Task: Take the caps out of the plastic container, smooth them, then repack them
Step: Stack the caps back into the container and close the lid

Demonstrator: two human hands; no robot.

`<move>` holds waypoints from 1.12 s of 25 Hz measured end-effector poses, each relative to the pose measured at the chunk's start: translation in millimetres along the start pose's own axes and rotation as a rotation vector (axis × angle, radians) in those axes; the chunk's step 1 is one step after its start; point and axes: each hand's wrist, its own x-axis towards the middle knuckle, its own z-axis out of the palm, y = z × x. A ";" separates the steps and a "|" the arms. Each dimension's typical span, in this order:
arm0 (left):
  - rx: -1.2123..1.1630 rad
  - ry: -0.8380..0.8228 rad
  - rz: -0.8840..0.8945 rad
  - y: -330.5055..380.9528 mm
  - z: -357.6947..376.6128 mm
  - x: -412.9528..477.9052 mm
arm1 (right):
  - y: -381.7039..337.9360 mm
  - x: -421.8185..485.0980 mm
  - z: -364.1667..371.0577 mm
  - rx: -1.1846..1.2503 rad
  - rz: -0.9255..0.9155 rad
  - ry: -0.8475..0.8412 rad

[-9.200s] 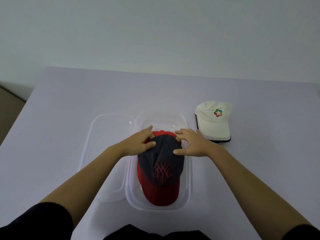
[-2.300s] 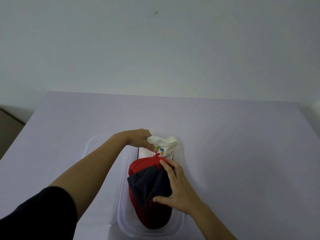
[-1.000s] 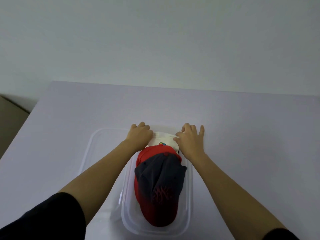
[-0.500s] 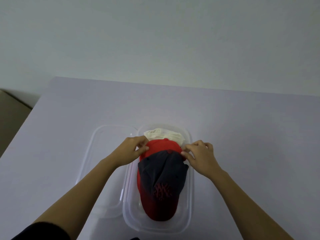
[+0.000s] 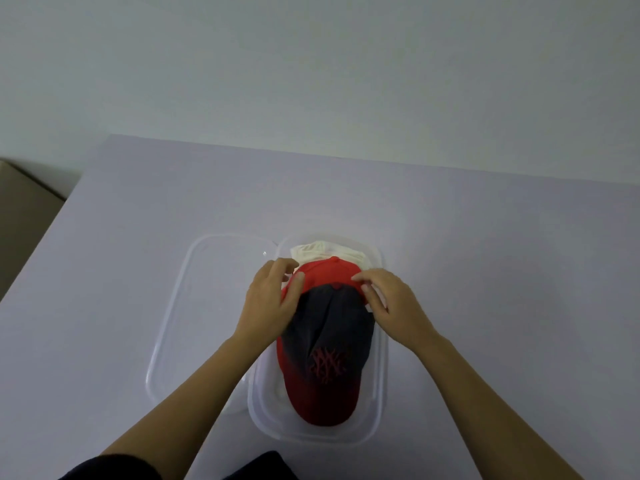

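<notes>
2 caps lie stacked inside the clear plastic container (image 5: pixel 381 386), which sits on the pale table (image 5: pixel 502 289) just in front of the person. The red and navy cap (image 5: pixel 325 344) is on top, its red brim pointing toward the near end and a red embroidered logo on its dark front panel. Beneath it, the cream cap (image 5: pixel 323 251) shows only at the far end of the container. The left hand (image 5: pixel 268 304) grips the red crown from the left side, thumb on the top of the fabric and fingers curled round its edge. The right hand (image 5: pixel 393 303) pinches the crown from the right, its fingers bent onto the red cloth. The container's clear lid (image 5: pixel 180 323) lies flat on the table, touching its left side. A dark sleeve (image 5: pixel 114 469) shows at the bottom edge – behind the table stands a plain pale wall (image 5: pixel 311 64).
</notes>
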 end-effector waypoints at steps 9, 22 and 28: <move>0.465 -0.217 0.019 7.7 39.1 -34.6 | -5.9 46.0 -2.0 -0.051 0.158 -0.200; 0.371 -0.192 0.000 7.7 35.8 -32.0 | -5.8 42.0 2.1 -0.012 0.154 -0.071; 0.108 -0.186 -0.086 -0.6 50.0 3.7 | -24.4 29.3 39.0 0.144 0.347 -0.117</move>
